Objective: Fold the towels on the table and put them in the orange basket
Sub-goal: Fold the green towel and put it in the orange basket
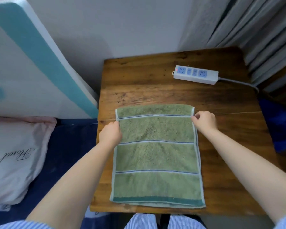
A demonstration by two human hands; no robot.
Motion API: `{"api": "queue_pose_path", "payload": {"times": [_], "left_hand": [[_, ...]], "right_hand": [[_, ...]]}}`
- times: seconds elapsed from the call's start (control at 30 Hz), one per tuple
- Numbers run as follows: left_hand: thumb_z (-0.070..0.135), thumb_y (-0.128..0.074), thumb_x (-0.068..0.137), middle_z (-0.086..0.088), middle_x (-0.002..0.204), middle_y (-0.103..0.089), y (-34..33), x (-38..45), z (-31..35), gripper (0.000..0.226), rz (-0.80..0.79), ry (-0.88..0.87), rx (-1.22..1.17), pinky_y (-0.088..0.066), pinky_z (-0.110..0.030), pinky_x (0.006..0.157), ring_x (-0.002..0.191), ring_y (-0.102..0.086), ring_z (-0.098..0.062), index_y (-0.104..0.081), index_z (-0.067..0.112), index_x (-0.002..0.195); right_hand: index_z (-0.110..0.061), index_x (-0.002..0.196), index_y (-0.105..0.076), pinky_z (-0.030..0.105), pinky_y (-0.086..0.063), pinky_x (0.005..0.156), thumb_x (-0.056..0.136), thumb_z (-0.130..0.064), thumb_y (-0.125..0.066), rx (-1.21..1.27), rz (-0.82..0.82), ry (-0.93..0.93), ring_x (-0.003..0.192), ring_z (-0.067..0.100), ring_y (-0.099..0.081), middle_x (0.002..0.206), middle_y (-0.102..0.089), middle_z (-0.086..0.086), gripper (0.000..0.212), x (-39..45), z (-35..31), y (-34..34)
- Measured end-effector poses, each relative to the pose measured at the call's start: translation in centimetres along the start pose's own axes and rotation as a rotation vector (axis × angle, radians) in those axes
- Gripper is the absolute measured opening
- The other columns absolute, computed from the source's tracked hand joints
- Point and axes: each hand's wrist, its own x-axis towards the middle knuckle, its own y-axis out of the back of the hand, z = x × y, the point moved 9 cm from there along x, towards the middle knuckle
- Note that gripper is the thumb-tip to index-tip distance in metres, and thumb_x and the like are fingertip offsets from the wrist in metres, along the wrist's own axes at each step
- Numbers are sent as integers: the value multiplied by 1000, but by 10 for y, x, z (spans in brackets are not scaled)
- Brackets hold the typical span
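The green towel (156,156) is lying flat on the wooden table (155,83), nearer the person than the power strip (195,74). The left hand (110,134) is gripping its left edge; the right hand (205,120) is pinching its right edge.

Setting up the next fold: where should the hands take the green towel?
Pinch the two far corners of the green towel, each hand from its own side edge. It lies flat, lengthwise away from you, so its side hems are exposed; the left hand and right hand are already there.
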Motion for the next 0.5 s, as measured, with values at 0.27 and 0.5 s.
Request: {"api": "queue_pose_path", "payload": {"times": [0.27,0.5], "left_hand": [[8,-37,94,-15,122,-52,16,69,2,30,92,83,-67,-46,-40,83,111,-49,-31,-47,7,122],[24,-41,96,-17,122,-48,-3,103,12,31,27,-145,6,-44,-42,89,114,-43,-32,-51,4,118]], "right_hand": [[1,69,-63,30,-34,71,90,-23,-54,232,-7,-165,92,40,-58,77,-63,21,33,50,17,-24],[2,88,-70,35,-41,84,87,-17,-59,229,25,-42,100,35,-57,102,-66,19,22,65,17,-21]]}}
